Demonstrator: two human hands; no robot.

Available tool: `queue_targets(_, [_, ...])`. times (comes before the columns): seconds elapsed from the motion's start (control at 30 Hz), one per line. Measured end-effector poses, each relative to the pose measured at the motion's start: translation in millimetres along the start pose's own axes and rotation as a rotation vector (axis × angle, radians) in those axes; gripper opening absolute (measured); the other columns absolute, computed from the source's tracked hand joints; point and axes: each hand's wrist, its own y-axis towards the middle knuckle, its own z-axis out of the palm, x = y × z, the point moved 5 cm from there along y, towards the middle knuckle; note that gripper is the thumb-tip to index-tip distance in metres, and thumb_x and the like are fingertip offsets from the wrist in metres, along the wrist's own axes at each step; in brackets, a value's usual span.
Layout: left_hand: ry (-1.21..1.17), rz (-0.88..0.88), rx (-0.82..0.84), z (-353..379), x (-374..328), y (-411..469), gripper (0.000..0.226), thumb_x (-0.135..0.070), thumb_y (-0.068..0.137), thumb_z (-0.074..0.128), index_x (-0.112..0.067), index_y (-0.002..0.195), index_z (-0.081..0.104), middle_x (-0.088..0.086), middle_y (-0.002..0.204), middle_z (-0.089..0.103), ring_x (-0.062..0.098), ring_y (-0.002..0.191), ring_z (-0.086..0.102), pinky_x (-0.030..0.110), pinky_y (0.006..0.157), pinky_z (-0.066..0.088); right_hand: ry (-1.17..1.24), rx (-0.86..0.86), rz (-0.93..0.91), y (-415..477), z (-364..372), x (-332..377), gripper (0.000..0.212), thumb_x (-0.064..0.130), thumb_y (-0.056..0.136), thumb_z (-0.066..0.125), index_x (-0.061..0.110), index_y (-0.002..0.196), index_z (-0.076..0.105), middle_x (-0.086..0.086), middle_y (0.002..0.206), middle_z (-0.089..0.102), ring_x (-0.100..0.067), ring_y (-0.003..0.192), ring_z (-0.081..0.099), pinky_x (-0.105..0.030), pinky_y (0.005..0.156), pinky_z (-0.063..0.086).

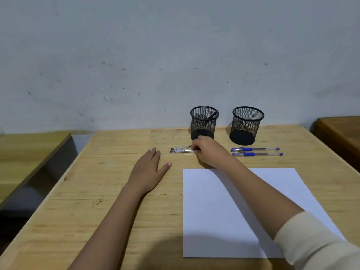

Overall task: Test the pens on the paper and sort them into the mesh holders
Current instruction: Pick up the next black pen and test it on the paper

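Two black mesh holders stand at the table's far edge: the left holder [204,121] has one dark pen leaning inside, the right holder [247,124] looks empty. Two black pens [180,149] lie side by side in front of the left holder. My right hand [209,152] curls its fingers around their right ends. Two blue pens [256,151] lie parallel in front of the right holder. My left hand [149,171] rests flat on the wood, fingers straight. A white paper [224,211] with a small scribble at its top-left corner lies under my right forearm.
The wooden table [97,182] fills the view, with a grey wall behind it. Another table [23,152] stands to the left across a gap, and a darker one [341,133] to the right. A small pen mark [98,201] is on the wood.
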Motion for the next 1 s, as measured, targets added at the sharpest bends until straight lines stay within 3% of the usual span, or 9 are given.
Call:
queue_targets(0.1, [-0.046,-0.020,0.027,0.6,1.4,-0.8,0.069,-0.052,0.093,0.037,-0.011,0.147,0.022,0.004,0.158,0.014,0.018,0.146,0.009,0.033,0.118,0.012,0.073,-0.022,-0.002,0.0,-2.6,3.1,0.013,0.011,0.086,0.056,0.010,0.096,0.065,-0.006,0.100,0.058,-0.022,0.096,0.054,-0.037,0.080,0.047])
queue_targets(0.17, [-0.150,-0.009,0.049,-0.9,-0.7,-0.4,0.065,-0.052,0.092,0.041,-0.008,0.140,0.036,0.008,0.150,0.033,0.024,0.141,0.026,0.037,0.114,0.024,0.343,-0.158,0.051,-5.8,-10.8,9.0,0.010,0.011,0.085,0.060,0.010,0.093,0.067,-0.002,0.092,0.061,-0.016,0.086,0.055,-0.026,0.077,0.046])
queue_targets(0.23, [-0.359,0.037,0.021,-6.0,-15.1,-2.7,0.047,-0.045,0.092,0.047,-0.007,0.118,0.053,0.007,0.118,0.057,0.021,0.111,0.053,0.029,0.093,0.044,0.703,-0.271,0.135,-13.8,-17.4,14.6,0.007,0.009,0.084,0.063,0.013,0.089,0.067,0.001,0.081,0.063,-0.010,0.074,0.056,-0.016,0.071,0.045])
queue_targets(0.3, [-0.714,0.048,0.037,-11.2,-39.5,-11.8,0.027,-0.032,0.093,0.052,-0.013,0.110,0.060,-0.003,0.104,0.062,0.006,0.094,0.059,0.013,0.077,0.046,1.053,-0.286,0.176,-21.0,-18.4,23.1,0.010,0.006,0.085,0.063,0.016,0.084,0.063,-0.001,0.079,0.060,-0.005,0.070,0.059,-0.016,0.068,0.050])
queue_targets(0.37, [-0.975,0.076,0.027,-15.0,-58.5,-16.8,0.016,-0.025,0.092,0.056,-0.023,0.103,0.067,-0.009,0.099,0.068,0.003,0.094,0.063,0.014,0.081,0.048,1.363,-0.297,0.201,-28.4,-19.1,30.8,0.009,0.002,0.086,0.061,0.011,0.085,0.060,-0.008,0.080,0.061,-0.005,0.068,0.064,-0.017,0.062,0.053])
queue_targets(0.47, [-1.025,0.101,-0.119,-27.9,-61.5,-17.2,0.013,-0.017,0.088,0.062,-0.027,0.091,0.069,-0.008,0.084,0.071,0.010,0.087,0.064,0.026,0.084,0.050,1.577,-0.362,0.187,-39.6,-27.6,35.3,0.006,-0.001,0.086,0.059,0.005,0.084,0.059,-0.007,0.074,0.068,-0.010,0.069,0.068,-0.017,0.063,0.055])
queue_targets(0.67, [-1.031,0.111,-0.219,-47.6,-53.8,-18.5,0.014,-0.010,0.081,0.069,-0.024,0.083,0.072,-0.005,0.077,0.072,0.011,0.075,0.068,0.028,0.081,0.054,1.547,-0.320,0.103,-56.4,-41.5,34.0,0.019,-0.012,0.081,0.059,0.006,0.080,0.057,-0.005,0.080,0.068,-0.012,0.076,0.067,-0.021,0.074,0.057])
queue_targets(0.83, [-0.911,0.196,-0.159,-62.9,-63.6,-20.3,0.014,-0.010,0.083,0.067,-0.023,0.083,0.071,-0.012,0.068,0.071,0.004,0.068,0.066,0.017,0.074,0.052,1.394,-0.305,0.048,-61.4,-49.2,36.9,0.020,-0.009,0.073,0.069,0.010,0.076,0.064,-0.002,0.072,0.070,-0.012,0.072,0.066,-0.021,0.075,0.055])
queue_targets(1.0, [-0.830,0.236,-0.130,-72.1,-61.7,-21.4,0.017,-0.011,0.084,0.066,-0.026,0.082,0.073,-0.007,0.065,0.070,0.012,0.073,0.065,0.037,0.086,0.052,1.441,-0.296,0.059,-62.4,-54.0,36.3,0.017,-0.009,0.073,0.069,0.006,0.078,0.065,-0.007,0.073,0.069,-0.016,0.073,0.066,-0.025,0.078,0.057])
